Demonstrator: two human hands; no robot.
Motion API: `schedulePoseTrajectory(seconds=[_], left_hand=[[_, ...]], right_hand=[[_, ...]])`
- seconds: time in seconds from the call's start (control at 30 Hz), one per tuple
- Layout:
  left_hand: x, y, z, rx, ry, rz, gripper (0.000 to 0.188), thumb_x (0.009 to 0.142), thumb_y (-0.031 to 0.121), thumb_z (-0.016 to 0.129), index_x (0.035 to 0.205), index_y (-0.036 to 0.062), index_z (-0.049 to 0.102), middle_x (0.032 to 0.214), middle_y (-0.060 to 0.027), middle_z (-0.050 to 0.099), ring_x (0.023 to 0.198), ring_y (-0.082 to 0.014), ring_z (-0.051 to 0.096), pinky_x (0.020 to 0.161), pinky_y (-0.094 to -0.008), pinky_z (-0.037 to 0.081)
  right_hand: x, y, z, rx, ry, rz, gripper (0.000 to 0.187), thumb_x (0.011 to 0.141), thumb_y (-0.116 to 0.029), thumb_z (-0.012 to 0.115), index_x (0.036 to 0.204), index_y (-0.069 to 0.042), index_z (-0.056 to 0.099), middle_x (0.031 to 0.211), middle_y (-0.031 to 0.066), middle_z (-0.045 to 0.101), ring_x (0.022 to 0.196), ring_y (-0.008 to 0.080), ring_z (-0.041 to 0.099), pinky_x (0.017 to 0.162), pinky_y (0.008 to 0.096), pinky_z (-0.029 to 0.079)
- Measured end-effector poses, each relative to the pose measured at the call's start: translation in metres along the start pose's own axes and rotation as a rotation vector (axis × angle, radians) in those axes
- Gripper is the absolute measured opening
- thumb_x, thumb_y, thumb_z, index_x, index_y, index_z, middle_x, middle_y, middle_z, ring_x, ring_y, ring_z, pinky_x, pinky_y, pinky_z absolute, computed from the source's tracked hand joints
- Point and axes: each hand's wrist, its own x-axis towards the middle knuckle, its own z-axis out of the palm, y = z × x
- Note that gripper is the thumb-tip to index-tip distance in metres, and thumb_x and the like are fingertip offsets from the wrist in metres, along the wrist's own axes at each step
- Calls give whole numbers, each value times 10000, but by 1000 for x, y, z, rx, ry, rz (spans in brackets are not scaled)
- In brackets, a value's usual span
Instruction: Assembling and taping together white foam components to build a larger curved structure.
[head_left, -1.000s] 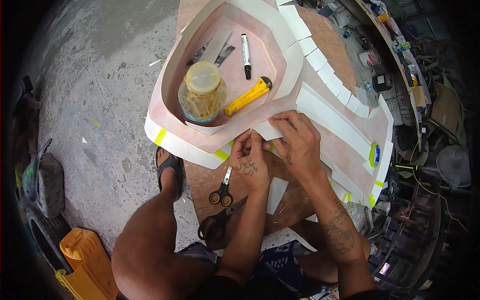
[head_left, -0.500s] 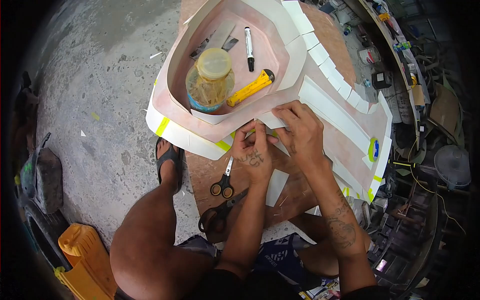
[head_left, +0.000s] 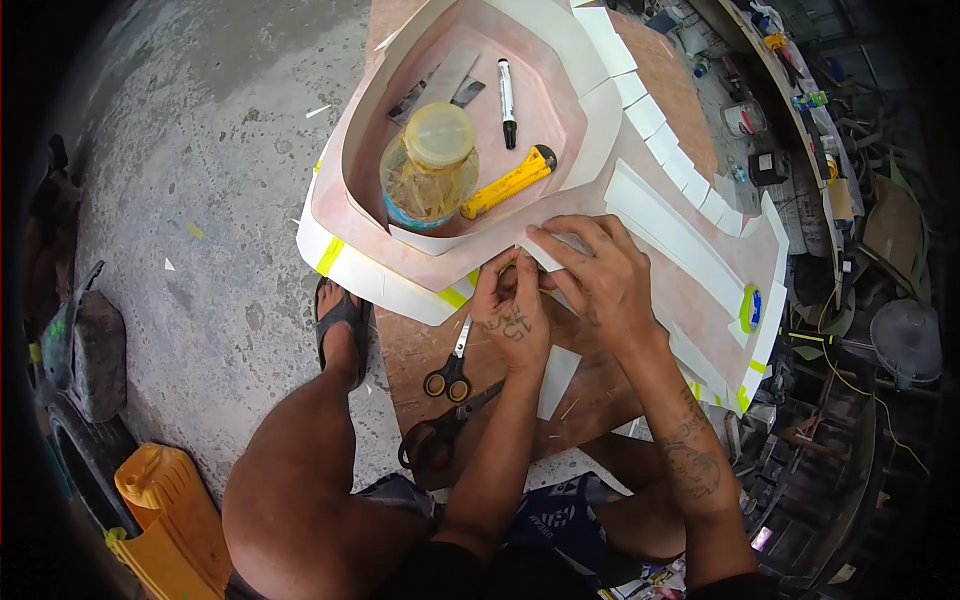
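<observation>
Between my two hands is a small white card strip (head_left: 541, 257), held against the lower edge of a large pinkish-white moulded form (head_left: 405, 262). My left hand (head_left: 512, 308) has thumb and fingers pinched at the strip's left end. From the right, my right hand (head_left: 604, 280) grips the strip's upper part with bent fingers; its thumb is partly hidden. Yellow-green tape pieces (head_left: 453, 298) hold white card flaps along the form's edge. Below my left hand lie small scissors (head_left: 449, 378) and larger black scissors (head_left: 437, 437). A loose white card piece (head_left: 558, 384) rests beside my left forearm.
Inside the form's hollow stand a lidded plastic jar (head_left: 428, 185), a yellow utility knife (head_left: 508, 182) and a black-capped marker (head_left: 507, 105). A green tape roll (head_left: 750, 308) sits on the right. The form rests on a brown board (head_left: 400, 345). An orange jerrycan (head_left: 165, 490) is at lower left.
My right hand's fingers have shifted slightly left and down along the strip, closer to my left hand. The whole view has drifted a little; the form and the tools lie as before.
</observation>
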Motion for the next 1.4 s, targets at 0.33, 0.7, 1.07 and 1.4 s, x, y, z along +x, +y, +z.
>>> schedulePoseTrajectory(seconds=[0.33, 0.7, 1.07, 1.4], left_hand=[[0, -8, -3, 47, 13, 6, 156, 936, 99, 610, 1010, -38, 596, 807, -71, 648, 674, -105, 602, 610, -219, 488], [-2, -11, -2, 52, 14, 4, 109, 930, 57, 601, 1003, -25, 600, 883, -55, 655, 790, -85, 586, 726, -214, 464], [-1, -11, 1, 67, 30, 43, 109, 939, 71, 593, 998, -20, 592, 845, -44, 629, 739, -79, 579, 658, -201, 455], [13, -19, -12, -149, -36, -153, 155, 918, 117, 642, 903, -31, 598, 769, -84, 647, 601, -100, 574, 571, -215, 463]], right_hand=[[1, 6, 1, -1, -1, -71, 400, 737, -88, 673, 1132, -153, 677, 1062, -14, 633, 917, 206, 581, 637, 324, 548], [-1, 7, 0, 10, -7, -52, 376, 754, -90, 657, 1127, -136, 679, 1054, 2, 634, 902, 216, 589, 644, 331, 546], [0, 7, -1, -10, -12, -61, 363, 757, -101, 654, 1118, -129, 685, 1050, 4, 632, 909, 215, 590, 653, 326, 548], [-1, 7, 0, -23, -26, -54, 406, 722, -120, 694, 1126, -152, 681, 1069, -22, 622, 909, 199, 584, 644, 317, 548]])
